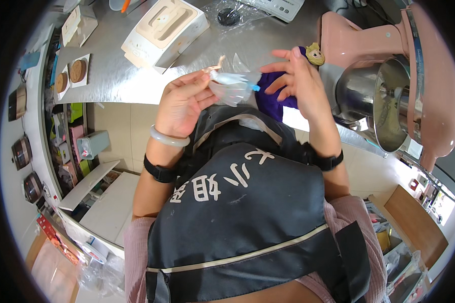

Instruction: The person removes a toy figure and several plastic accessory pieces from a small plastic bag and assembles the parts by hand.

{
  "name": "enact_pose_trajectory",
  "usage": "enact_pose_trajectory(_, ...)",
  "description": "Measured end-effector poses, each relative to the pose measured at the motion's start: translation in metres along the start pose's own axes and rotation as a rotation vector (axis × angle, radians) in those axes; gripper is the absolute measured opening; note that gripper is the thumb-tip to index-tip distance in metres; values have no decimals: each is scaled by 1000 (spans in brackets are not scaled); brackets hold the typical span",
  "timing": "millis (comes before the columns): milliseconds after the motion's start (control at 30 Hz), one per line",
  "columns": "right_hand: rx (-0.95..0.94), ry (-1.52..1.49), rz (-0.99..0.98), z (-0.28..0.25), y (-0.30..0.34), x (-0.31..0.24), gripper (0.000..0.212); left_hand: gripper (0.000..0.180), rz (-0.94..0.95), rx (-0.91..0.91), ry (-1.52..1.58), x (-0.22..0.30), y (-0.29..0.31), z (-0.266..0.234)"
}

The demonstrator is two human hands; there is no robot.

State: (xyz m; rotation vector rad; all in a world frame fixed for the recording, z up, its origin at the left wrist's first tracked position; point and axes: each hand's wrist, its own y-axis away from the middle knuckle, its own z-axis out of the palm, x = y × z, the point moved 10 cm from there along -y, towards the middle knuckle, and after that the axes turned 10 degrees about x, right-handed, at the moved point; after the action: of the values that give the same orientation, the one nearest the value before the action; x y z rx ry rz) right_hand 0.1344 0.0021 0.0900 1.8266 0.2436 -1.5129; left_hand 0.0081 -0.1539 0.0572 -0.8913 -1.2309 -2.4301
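My left hand (184, 98) pinches a small doll-like figure (230, 78) between thumb and fingers, over the front edge of the steel table. Its body looks pale blue and white, with a thin flesh-coloured limb sticking up and a sheer, clear skirt-like sheet spread below. A small bright blue bit (255, 88) shows at its right end. My right hand (296, 76) is open beside it, fingers spread, holding nothing. Just behind that hand is a blonde doll head (315, 54). Purple cloth (272, 98) lies under and beside my right hand, partly hidden by it.
A pink stand mixer (379, 43) with a steel bowl (364, 93) stands on the right. A white windowed box (162, 33), clear plastic wrap (222, 12) and a white appliance (278, 7) sit at the back. Round brown cakes (78, 70) on white cards are at left.
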Motion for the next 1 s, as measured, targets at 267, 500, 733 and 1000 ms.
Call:
enact_pose_trajectory(267, 256, 538, -163, -78, -88, 91, 27, 23, 18, -61, -60, 11, 9, -9)
enact_pose_trajectory(500, 180, 813, -484, -5, -98, 85, 21, 25, 90, -61, -243, 13, 17, -8)
enact_pose_trajectory(733, 133, 1038, -645, 63, -99, 91, 40, 27, 30, -144, -219, 4, 35, 26)
enact_pose_trajectory(1000, -2, 579, -470, 36, -88, 84, 27, 32, -55, -326, -320, -14, 55, 41)
